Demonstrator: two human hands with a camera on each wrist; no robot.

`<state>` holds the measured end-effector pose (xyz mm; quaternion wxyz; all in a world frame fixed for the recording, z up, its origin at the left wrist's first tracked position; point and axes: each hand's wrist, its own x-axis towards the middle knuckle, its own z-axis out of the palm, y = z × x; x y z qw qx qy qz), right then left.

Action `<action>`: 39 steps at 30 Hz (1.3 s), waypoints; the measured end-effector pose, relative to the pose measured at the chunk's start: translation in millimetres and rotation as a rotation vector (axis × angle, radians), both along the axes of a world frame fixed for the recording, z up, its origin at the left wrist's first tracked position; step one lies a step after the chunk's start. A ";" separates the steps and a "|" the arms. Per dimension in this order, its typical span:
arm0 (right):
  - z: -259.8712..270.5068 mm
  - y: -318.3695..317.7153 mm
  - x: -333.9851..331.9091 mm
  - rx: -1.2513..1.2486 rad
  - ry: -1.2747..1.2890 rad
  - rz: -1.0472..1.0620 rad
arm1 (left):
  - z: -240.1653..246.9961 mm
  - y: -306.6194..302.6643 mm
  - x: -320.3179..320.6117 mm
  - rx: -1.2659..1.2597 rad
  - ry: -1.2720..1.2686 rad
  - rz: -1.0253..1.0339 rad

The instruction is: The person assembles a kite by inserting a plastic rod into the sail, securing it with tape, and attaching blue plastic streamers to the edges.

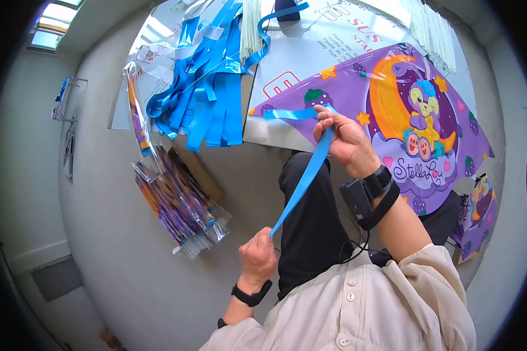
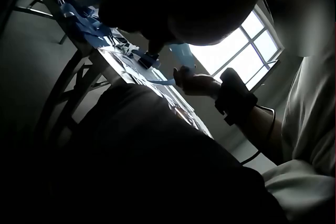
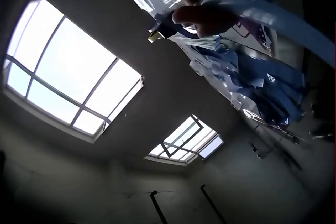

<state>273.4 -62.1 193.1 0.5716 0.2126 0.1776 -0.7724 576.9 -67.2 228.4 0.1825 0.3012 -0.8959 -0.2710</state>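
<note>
A blue ribbon strip point(image 1: 305, 177) runs taut between the two hands in the head view. Its lower end is pinched in the left hand point(image 1: 257, 257), fingers curled, above the floor beside the dark trouser leg. The right hand point(image 1: 346, 140), palm up, grips the strip higher up, at the table's front edge; a further length point(image 1: 293, 114) trails left from it over the purple kite point(image 1: 380, 99), which shows a moon and a cartoon figure. In the right wrist view the strip point(image 3: 273, 16) passes the right hand's fingers point(image 3: 205, 19). The left wrist view is very dark.
A heap of blue strips point(image 1: 208, 99) lies on the table's left part, with bundles of thin white sticks point(image 1: 251, 29) beside it. Packed kites in clear film point(image 1: 178, 202) stand below the left edge. Another purple kite point(image 1: 477, 219) is low at the right.
</note>
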 end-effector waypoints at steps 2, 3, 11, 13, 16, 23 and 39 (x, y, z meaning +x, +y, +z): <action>1.8 2.2 1.4 0.154 0.148 -0.031 | -12.3 -3.9 45.0 0.080 -0.595 -0.129; 2.4 3.7 8.5 0.158 0.148 -0.024 | -19.8 -8.6 66.3 0.171 -0.880 -0.216; 22.8 10.3 109.8 0.173 0.931 0.782 | 0.5 -69.0 -44.1 0.968 0.370 0.126; 16.8 11.7 121.1 0.194 1.169 0.761 | -6.7 -72.0 -85.1 1.045 0.403 0.159; 7.1 11.2 121.8 0.211 1.545 0.717 | -18.0 -72.1 -104.7 1.101 0.525 0.222; -3.0 -4.8 76.1 0.299 1.224 0.423 | -25.2 -87.9 -97.7 1.499 0.788 0.362; -16.3 -46.9 75.8 0.452 0.764 0.287 | -30.0 -88.6 -116.8 -0.025 0.144 0.147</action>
